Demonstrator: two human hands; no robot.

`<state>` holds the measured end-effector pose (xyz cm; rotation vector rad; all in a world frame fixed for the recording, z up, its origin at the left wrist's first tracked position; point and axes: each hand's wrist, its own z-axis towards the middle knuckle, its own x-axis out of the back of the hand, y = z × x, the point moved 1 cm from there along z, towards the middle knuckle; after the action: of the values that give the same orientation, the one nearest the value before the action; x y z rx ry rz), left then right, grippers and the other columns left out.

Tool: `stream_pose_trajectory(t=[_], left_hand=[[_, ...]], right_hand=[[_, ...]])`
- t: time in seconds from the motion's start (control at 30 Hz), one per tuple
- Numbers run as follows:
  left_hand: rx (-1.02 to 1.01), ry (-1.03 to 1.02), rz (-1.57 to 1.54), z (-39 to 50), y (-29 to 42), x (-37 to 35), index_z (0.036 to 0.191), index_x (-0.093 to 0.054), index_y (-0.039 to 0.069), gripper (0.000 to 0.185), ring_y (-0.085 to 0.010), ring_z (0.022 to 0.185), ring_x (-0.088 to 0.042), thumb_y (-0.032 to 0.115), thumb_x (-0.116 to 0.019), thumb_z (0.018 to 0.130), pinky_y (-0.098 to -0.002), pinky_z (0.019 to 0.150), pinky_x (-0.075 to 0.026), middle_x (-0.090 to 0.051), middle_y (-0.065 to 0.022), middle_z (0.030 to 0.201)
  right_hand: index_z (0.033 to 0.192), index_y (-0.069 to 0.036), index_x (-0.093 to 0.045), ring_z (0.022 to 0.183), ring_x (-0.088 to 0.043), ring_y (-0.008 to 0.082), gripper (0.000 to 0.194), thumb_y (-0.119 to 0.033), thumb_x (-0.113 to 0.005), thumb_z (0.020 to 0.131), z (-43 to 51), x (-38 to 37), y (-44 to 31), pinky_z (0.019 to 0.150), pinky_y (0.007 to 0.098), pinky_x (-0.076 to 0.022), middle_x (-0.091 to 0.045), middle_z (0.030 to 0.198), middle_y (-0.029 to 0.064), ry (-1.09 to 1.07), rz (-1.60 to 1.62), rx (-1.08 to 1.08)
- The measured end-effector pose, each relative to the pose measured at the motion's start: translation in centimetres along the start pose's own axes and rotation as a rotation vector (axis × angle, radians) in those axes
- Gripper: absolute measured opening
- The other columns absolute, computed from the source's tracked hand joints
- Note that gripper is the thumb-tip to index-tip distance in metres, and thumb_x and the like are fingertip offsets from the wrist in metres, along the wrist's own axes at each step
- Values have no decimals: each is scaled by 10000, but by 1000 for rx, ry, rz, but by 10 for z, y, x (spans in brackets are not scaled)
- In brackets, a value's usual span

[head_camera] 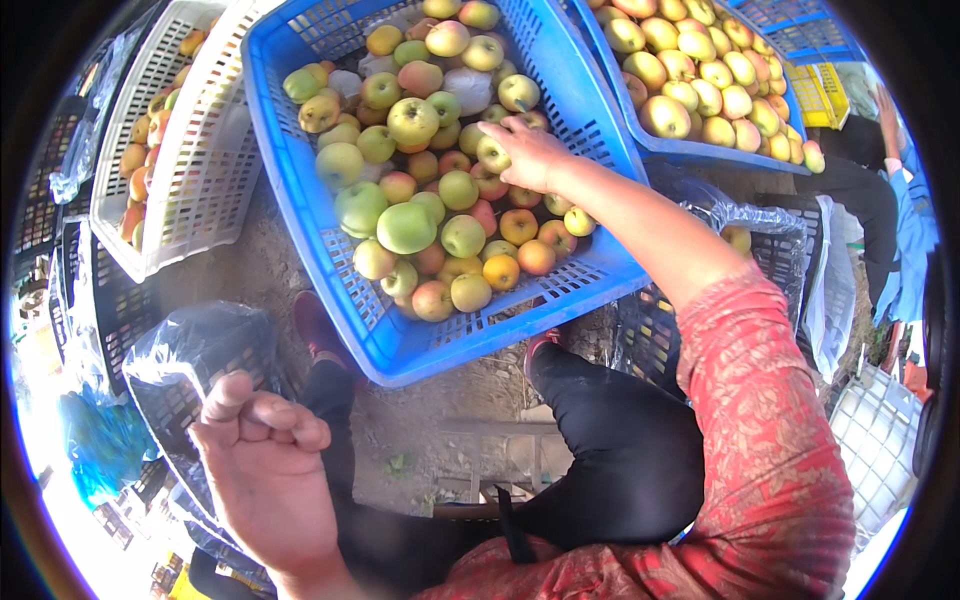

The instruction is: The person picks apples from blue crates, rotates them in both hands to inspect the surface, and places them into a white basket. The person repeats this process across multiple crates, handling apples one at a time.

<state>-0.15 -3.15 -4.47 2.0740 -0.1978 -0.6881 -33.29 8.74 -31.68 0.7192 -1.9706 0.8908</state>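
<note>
A blue plastic crate (457, 356) stands in front of me, holding several yellow, green and blushed apples. Inside it, my right hand (529, 157) reaches from the right, its thumb and fingers around a yellow-green apple (493, 154) that still lies among the others. A large green apple (406, 228) sits in the middle of the heap. Pale crumpled wrapping (469, 90) shows between the fruit. My left hand (266, 465) is raised at lower left, palm showing and fingers half curled, with nothing in it. Behind that hand is a dark crate lined with clear plastic (202, 345).
A white crate of apples (199, 172) stands at left, another blue crate of apples (720, 150) at upper right. Beside my right knee is a plastic-lined dark crate (652, 330). At far right sits a person in blue sleeves (911, 232). My legs straddle bare ground (405, 427).
</note>
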Motion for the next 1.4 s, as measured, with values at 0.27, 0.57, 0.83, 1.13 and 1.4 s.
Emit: stream_pose_trajectory(t=[0.27, 0.57, 0.83, 1.13, 1.4], left_hand=[[18, 83, -153, -22, 15, 33, 1234, -533, -21, 549, -256, 747, -622, 447, -308, 1057, -343, 699, -515, -646, -177, 864], [2, -96, -126, -28, 20, 32, 1448, -374, 60, 508, -227, 1234, -477, 337, -463, 1032, -385, 978, -414, -444, -139, 1406], [150, -224, -497, -43, 24, 27, 1377, -440, 46, 553, -271, 1204, -569, 480, -369, 1041, -432, 1031, -465, -551, -123, 1319], [169, -233, -465, -90, 7, 66, 1319, -485, 36, 586, -289, 1042, -652, 526, -336, 1035, -391, 801, -565, -641, -139, 1165], [-2, -147, -356, -107, -11, 86, 1340, -439, 91, 551, -257, 1076, -623, 517, -239, 1054, -389, 836, -551, -595, -112, 1216]], right_hand=[[1418, -194, -402, 1205, -514, 383, 825, -206, -795, 692, 20, -28, -20, 1019, 433, -446, -481, 1299, 210, 115, 195, -191], [1521, -86, -261, 1325, -454, 312, 1075, -257, -883, 662, -130, 122, -228, 1128, 406, -351, -435, 1454, 181, 261, 548, 524], [1488, -56, -346, 1255, -501, 323, 933, -326, -836, 741, -218, 151, -319, 1087, 414, -378, -520, 1362, 173, 380, 485, 499], [1295, -1, -581, 1161, -548, 188, 329, -184, -490, 1038, -249, 95, -332, 1014, 321, -432, -584, 1283, 130, 170, 1412, 525], [1507, -70, -360, 1364, -375, 201, 680, -185, -617, 888, -265, 85, -333, 1157, 357, -270, -424, 1463, 118, -111, 1291, 450]])
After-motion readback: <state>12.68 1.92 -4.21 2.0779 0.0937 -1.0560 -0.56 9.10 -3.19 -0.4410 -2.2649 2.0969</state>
